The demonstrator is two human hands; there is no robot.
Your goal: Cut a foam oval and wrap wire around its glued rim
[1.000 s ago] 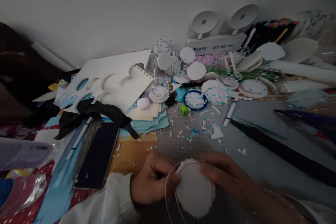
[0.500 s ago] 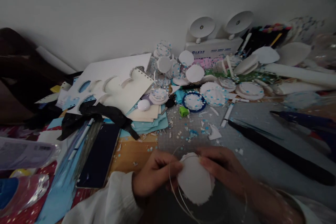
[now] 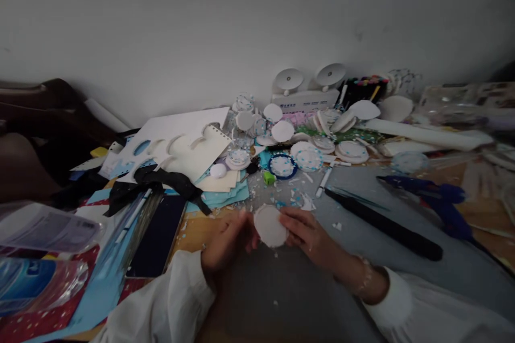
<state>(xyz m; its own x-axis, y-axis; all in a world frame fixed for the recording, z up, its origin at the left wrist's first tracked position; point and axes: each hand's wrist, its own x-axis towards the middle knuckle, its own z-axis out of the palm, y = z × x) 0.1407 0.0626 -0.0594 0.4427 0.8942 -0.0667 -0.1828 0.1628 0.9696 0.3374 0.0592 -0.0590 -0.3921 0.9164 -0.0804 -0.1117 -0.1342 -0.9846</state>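
Observation:
A round white disc [image 3: 270,226] with a slightly ragged rim is held up over the grey mat, its flat face turned toward me. My right hand [image 3: 311,236] is closed on the disc's right edge, pinching it between thumb and fingers. At the left edge is my left hand [image 3: 230,238], its fingers loosely curled and apart from the thumb. Its fingertips are close to the rim; whether they touch it is hard to see. Small white and blue paper bits [image 3: 295,198] lie scattered just beyond the disc.
A black-handled tool [image 3: 386,228] and a blue glue gun [image 3: 426,193] lie to the right on the mat [image 3: 281,300]. Left are a phone [image 3: 155,238], plastic bottles [image 3: 40,284] and cut paper sheets [image 3: 201,150]. Decorated discs [image 3: 308,156] crowd the back near a twin-head lamp [image 3: 308,83].
The disc and both hands have moved away from me and slightly left in view. My left hand has loosened from the rim. The thin wire loop no longer shows clearly. The view has tilted up.

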